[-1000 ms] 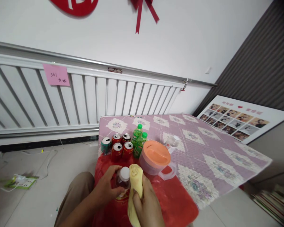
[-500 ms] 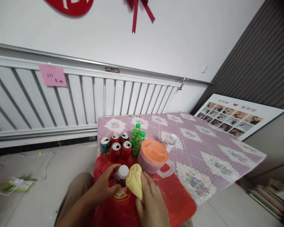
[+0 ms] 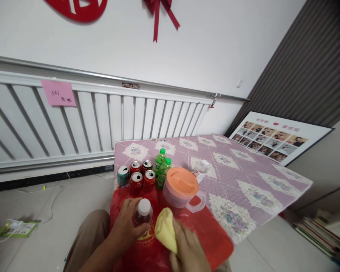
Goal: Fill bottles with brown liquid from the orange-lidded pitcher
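Head view: steadying white-capped bottle (image 3: pixel 143 214) with left hand (image 3: pixel 127 223), clasping yellow cloth (image 3: pixel 166 229) in right hand (image 3: pixel 190 244).
Curling left grip around bottle over red cover (image 3: pixel 212 241); holding cloth just apart from bottle; seemingly bracing bottle for cloth contact, calling next for steady left hold.

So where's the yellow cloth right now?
The yellow cloth is in the right hand, low in the head view, just right of the bottle in the left hand.

Brownish trousers (image 3: pixel 83 241) (clearest at the left knee (image 3: pixel 98 220)) are worn — the hands (image 3: pixel 127 223) and left forearm (image 3: pixel 106 247) are bare.
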The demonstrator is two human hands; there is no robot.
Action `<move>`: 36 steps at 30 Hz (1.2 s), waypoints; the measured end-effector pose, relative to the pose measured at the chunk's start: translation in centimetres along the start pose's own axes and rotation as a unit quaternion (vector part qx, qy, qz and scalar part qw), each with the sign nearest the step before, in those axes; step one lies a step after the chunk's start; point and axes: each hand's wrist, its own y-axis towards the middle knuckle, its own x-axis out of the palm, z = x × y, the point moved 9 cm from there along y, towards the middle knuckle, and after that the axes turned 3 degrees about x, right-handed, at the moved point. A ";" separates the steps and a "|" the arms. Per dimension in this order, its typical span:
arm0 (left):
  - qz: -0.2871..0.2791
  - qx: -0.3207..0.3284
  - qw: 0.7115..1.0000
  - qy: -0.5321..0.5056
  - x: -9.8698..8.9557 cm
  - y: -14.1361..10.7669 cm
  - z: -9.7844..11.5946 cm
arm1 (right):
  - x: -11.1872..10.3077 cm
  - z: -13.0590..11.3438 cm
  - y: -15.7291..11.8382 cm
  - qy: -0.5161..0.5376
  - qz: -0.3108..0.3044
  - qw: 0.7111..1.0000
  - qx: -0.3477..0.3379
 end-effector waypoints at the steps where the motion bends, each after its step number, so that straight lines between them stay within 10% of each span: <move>1: 0.003 0.004 1.000 0.000 0.0 0.0 0.1 | -0.8 0.6 0.6 0.003 0.021 1.000 0.024; 7: -0.026 -0.010 0.998 -0.060 0.1 0.2 -0.5 | -1.6 -0.8 4.1 0.059 0.058 0.994 0.071; 19: -0.145 -0.012 0.975 -0.168 -0.4 0.5 -1.0 | 1.4 -2.4 2.8 0.026 -0.071 0.997 -0.001; 27: -0.048 -0.034 0.994 -0.097 -0.6 0.2 -1.8 | -0.6 -0.9 4.6 0.075 0.037 0.992 0.092; 36: -0.112 -0.031 0.976 -0.186 -0.3 0.5 -2.0 | 3.6 -1.3 3.2 0.219 -0.056 0.960 0.167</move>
